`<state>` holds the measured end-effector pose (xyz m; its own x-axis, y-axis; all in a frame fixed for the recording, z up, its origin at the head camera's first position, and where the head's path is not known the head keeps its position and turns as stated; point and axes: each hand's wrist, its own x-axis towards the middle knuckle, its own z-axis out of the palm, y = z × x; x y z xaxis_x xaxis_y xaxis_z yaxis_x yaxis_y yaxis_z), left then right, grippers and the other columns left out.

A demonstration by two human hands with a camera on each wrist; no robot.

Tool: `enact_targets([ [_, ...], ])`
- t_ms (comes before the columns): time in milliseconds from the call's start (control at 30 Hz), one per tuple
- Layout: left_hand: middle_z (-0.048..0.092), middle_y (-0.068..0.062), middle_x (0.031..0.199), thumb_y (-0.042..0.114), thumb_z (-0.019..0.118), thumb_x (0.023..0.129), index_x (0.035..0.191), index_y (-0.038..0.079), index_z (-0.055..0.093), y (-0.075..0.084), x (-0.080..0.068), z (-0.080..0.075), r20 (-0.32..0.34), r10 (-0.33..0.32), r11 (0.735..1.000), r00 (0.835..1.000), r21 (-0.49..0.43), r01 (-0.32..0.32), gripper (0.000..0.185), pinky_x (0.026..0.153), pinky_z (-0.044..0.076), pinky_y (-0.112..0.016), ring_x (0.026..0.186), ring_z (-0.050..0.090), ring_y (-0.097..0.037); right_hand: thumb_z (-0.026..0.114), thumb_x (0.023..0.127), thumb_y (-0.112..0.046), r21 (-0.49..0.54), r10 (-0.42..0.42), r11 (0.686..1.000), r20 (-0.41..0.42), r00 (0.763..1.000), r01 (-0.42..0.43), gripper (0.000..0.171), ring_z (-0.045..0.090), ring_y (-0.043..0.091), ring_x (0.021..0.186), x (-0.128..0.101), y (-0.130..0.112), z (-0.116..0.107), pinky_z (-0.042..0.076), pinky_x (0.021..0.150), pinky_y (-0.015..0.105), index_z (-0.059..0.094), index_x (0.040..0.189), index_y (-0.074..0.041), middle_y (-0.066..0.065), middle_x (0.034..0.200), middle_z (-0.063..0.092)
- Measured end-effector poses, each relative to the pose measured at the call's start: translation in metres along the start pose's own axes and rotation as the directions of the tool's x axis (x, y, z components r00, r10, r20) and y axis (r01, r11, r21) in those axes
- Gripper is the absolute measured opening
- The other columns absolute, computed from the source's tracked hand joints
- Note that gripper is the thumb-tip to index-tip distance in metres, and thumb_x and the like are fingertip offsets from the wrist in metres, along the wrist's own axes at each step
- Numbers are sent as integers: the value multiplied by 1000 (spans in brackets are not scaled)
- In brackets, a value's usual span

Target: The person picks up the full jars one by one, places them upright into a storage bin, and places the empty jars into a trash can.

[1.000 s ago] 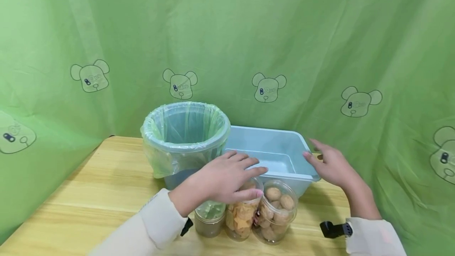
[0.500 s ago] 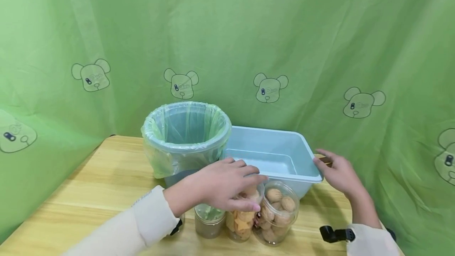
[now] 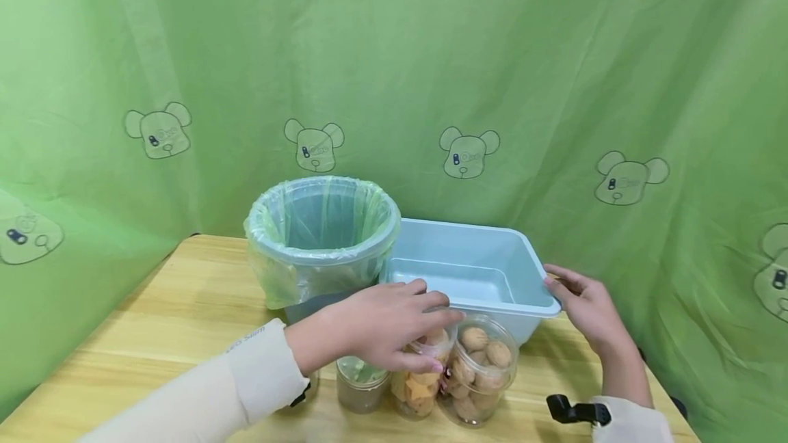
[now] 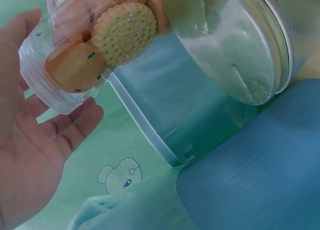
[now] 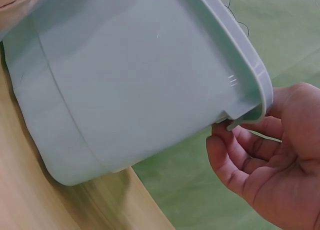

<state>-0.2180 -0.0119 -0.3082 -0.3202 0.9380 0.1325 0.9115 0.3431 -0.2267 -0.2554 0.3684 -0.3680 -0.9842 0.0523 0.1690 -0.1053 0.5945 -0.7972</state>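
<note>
My left hand (image 3: 384, 327) curls over the top of a clear jar of biscuits (image 3: 420, 385), its thumb across the front. In the left wrist view, fingers and thumb lie around the rim end of this biscuit jar (image 4: 125, 32). My right hand (image 3: 591, 303) grips the right rim of a light blue plastic tub (image 3: 468, 227). The right wrist view has its fingers (image 5: 227, 167) bent under the rim corner of the tub (image 5: 135, 85). Right of the biscuits stands a clear jar of walnut-like balls (image 3: 477, 378); left of them, a short greyish jar (image 3: 362, 392) with a greenish top.
A round blue bin (image 3: 323, 255) lined with a green plastic bag stands left of the tub, its side overlapping the tub in the head view. Everything is on a wooden table (image 3: 185, 333). Green curtains (image 3: 394, 74) with bear faces hang behind and at the sides.
My right hand has moved right and taken hold of the tub's rim, and the tub has shifted slightly right. My left hand has come lower around the biscuit jar's top.
</note>
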Motion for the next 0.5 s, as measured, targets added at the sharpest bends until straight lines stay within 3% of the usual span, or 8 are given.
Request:
enact_targets([
  [267,54,1,139,62,49,101,156,20,41,-1,2,-1,19,6,1000,1000,-28,-6,70,76,45,-24,99,48,-15,50,106,-48,6,2,1000,-15,1000,-2,64,60,-1,96,0,3,3,53,76,20,45,154,-6,23,140,56],
  [500,55,1,138,54,58,98,156,18,42,-2,1,0,13,21,1000,1000,-18,-20,70,74,43,-23,98,48,-16,52,106,-43,35,-6,999,-49,999,7,61,63,2,90,1,5,7,56,73,24,48,151,-1,10,125,64],
])
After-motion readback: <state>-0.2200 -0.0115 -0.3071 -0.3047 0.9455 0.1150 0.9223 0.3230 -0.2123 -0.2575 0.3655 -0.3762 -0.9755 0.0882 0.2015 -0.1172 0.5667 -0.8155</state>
